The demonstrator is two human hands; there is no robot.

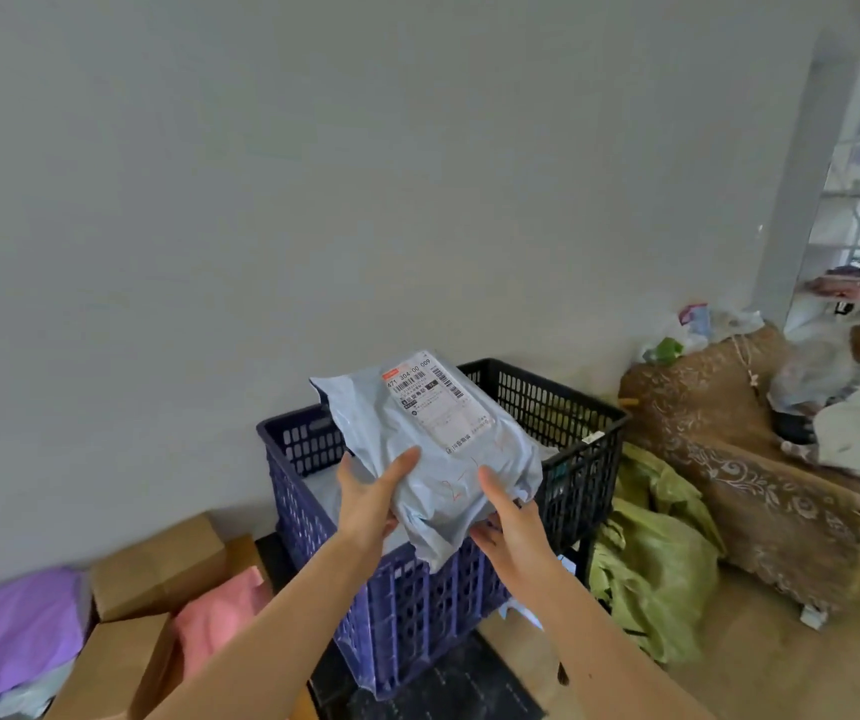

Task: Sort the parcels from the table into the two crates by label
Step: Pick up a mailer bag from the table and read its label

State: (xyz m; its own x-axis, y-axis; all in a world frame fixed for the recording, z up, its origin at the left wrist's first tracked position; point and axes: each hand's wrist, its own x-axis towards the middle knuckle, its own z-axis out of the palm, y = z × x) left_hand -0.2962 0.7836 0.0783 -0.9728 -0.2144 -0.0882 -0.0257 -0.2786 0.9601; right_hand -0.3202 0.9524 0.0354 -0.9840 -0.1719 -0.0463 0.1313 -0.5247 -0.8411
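Grey wall behind blue crate (pixel 396 589) and black crate (pixel 563 449). Both hands, left (pixel 365 504) and right (pixel 508 532), grip grey parcel (pixel 427 449) by its near edge above them; soft, crinkly, likely light, film slippery.

Parcel: a pale grey-blue plastic mailer bag (pixel 469 475) with a white barcode label was held label-up above the crates.
Left hand (pixel 365 504): was gripped on its near left edge, thumb laid on top.
Right hand (pixel 513 527): was gripped on its near right edge.
Crates: a dark blue plastic lattice crate (pixel 417 615) was set just beside a black plastic lattice crate (pixel 578 459).
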